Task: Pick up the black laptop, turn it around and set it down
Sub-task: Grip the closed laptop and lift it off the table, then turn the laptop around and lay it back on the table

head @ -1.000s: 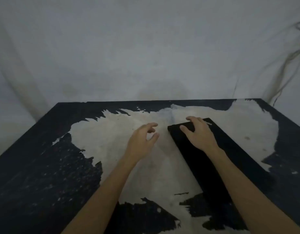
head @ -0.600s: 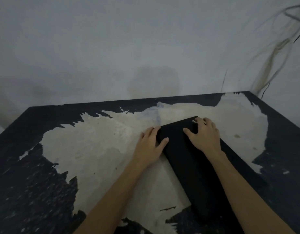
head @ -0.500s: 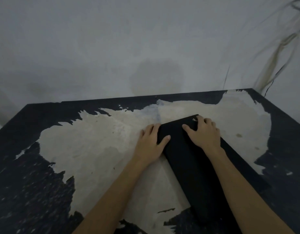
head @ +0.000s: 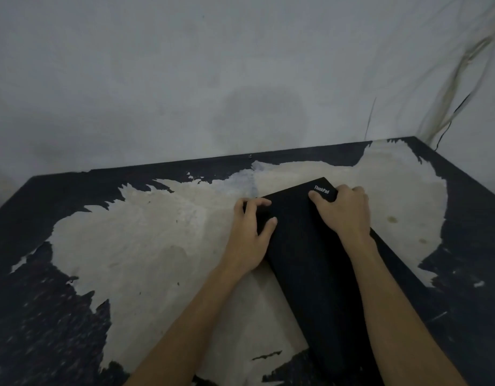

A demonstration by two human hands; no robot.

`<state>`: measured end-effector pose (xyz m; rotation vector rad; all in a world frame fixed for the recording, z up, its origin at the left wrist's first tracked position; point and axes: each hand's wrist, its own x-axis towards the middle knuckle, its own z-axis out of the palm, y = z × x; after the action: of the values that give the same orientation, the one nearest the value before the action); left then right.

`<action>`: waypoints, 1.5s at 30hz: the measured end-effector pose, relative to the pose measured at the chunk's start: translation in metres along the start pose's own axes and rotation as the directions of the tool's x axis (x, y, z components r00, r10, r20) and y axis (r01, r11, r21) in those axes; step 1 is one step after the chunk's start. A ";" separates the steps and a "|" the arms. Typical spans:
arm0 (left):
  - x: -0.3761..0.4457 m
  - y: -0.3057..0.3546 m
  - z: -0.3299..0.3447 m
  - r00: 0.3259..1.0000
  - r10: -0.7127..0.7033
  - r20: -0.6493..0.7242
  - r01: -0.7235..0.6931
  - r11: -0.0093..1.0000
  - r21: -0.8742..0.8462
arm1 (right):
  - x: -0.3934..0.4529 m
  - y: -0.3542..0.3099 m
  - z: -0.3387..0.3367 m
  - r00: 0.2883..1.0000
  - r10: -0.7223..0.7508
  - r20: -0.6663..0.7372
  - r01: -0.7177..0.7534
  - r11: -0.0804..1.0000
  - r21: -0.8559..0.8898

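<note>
A closed black laptop lies at an angle on the table, its far end pointing away from me and a small white logo near its far right corner. My left hand grips its far left corner, thumb on the lid and fingers curled over the edge. My right hand holds the far right corner next to the logo, fingers wrapped over the edge. My right forearm covers part of the laptop's right side.
The table has a black top with a large worn pale patch in the middle. A grey wall stands right behind its far edge. Thin cables hang down the wall at the far right corner.
My left hand moved right from the bare table onto the laptop's far left corner. Both hands closed on the far end, and the camera came closer.
</note>
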<state>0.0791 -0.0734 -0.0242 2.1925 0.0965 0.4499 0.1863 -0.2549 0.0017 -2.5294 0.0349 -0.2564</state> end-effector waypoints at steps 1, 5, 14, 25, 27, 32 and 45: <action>0.000 0.002 0.000 0.999 0.018 -0.028 -0.019 0.999 -0.032 | 0.000 -0.002 -0.002 1.000 0.001 0.000 -0.001 1.000 0.011; 0.001 0.007 0.000 0.989 0.072 -0.131 -0.083 0.994 -0.078 | 0.004 -0.004 -0.007 0.999 0.003 0.039 -0.004 1.000 0.002; 0.004 0.011 0.002 0.974 0.074 -0.212 -0.114 0.977 -0.183 | 0.016 -0.007 -0.013 0.998 0.012 0.066 -0.014 1.000 0.024; 0.044 0.017 -0.055 0.980 -0.107 -0.166 0.026 0.905 -0.424 | 0.025 -0.041 -0.028 0.978 0.010 0.206 -0.080 0.939 0.335; 0.048 0.014 -0.072 0.979 -0.117 -0.165 0.033 0.897 -0.442 | 0.022 -0.053 -0.030 0.968 0.008 0.250 -0.122 0.886 0.448; 0.045 0.011 -0.108 0.964 -0.234 -0.126 0.133 0.835 -0.534 | 0.008 -0.086 -0.032 0.944 -0.018 0.330 -0.197 0.772 0.605; -0.013 -0.002 -0.198 0.970 -0.237 -0.059 0.178 0.851 -0.494 | -0.028 -0.155 -0.016 0.950 0.098 0.298 -0.313 0.373 0.874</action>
<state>-0.0023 0.0741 0.0803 1.6365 0.2559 0.4263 0.1506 -0.1338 0.0970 -1.3614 0.1033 0.0950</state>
